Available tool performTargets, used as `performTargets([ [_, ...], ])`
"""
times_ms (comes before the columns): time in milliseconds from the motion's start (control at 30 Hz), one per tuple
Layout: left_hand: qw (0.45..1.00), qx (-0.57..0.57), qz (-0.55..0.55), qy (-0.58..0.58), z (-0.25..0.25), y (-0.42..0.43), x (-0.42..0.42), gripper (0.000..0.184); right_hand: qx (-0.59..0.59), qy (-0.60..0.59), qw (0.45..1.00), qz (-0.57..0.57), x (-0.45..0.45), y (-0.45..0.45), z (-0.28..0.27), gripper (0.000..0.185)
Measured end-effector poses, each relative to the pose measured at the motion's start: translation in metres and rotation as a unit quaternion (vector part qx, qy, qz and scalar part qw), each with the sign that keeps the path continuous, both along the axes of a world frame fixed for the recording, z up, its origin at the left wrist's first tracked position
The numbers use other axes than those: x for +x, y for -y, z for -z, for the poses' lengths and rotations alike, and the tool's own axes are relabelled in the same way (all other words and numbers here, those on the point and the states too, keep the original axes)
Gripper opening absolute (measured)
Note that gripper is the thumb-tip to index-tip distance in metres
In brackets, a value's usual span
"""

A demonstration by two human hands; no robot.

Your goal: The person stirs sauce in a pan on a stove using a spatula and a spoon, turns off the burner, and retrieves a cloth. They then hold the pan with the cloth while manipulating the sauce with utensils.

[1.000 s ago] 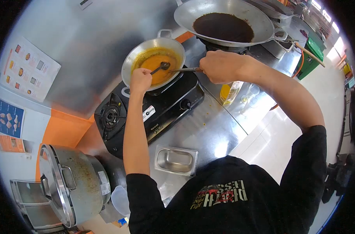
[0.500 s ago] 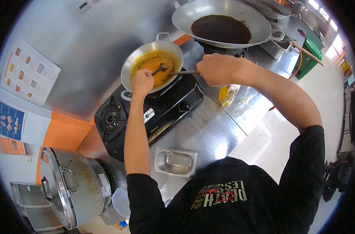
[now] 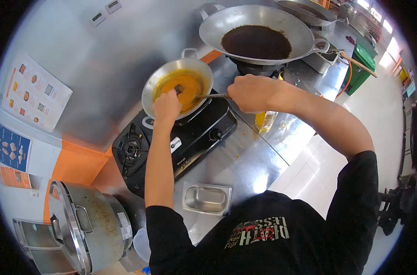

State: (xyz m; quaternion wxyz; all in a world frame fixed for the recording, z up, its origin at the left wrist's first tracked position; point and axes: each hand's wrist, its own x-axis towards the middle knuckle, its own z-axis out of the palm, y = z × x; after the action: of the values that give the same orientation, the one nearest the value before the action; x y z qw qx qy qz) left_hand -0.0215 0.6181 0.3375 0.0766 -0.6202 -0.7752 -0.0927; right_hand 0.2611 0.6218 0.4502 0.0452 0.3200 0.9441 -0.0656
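Observation:
A wok point(image 3: 150, 91) with orange-yellow liquid point(image 3: 186, 84) sits on the right burner of a black gas stove point(image 3: 194, 142). Over its near left side, my left hand point(image 3: 167, 107) is closed on a dark utensil point(image 3: 178, 88), whose tip is at the liquid. To the right, my right hand point(image 3: 252, 93) wraps round the handle of a metal utensil point(image 3: 213, 96) that reaches over the rim into the liquid. Its far end is hidden in the liquid. Below my right hand stands a bottle of yellow oil point(image 3: 265, 120).
A large wok point(image 3: 305, 39) of dark liquid stands behind. A metal tray point(image 3: 206, 198) lies on the near counter. A big lidded pot point(image 3: 96, 220) and a pale plastic container point(image 3: 142, 245) are at lower left; a green bin point(image 3: 361, 68) is at far right.
The dark utensil in my left hand has moved left and tilted more upright. My right hand keeps its hold on the metal utensil. The whole scene sits slightly lower in view.

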Motion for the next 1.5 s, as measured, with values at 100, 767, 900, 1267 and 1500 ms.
performTargets([
  [100,0.997,-0.003,0.060,-0.045,0.005,0.004,0.003,0.019,0.003,-0.006,1.000,-0.001,0.000,-0.005,0.011,0.020],
  [767,0.985,-0.032,0.086,-0.149,-0.008,0.052,-0.030,0.020,0.175,0.000,0.984,-0.015,0.020,0.008,-0.015,0.013],
  [900,0.985,-0.011,0.062,-0.162,-0.002,0.052,-0.034,0.018,0.206,-0.018,0.978,-0.012,0.024,0.002,-0.010,0.013],
  [1267,0.989,-0.060,0.068,-0.115,-0.013,0.068,-0.025,0.018,0.267,-0.018,0.963,-0.003,0.003,-0.011,0.029,0.015],
  [1500,0.990,-0.027,0.044,-0.128,-0.024,0.080,-0.023,0.016,0.099,-0.028,0.995,0.005,0.013,-0.020,0.031,0.019],
])
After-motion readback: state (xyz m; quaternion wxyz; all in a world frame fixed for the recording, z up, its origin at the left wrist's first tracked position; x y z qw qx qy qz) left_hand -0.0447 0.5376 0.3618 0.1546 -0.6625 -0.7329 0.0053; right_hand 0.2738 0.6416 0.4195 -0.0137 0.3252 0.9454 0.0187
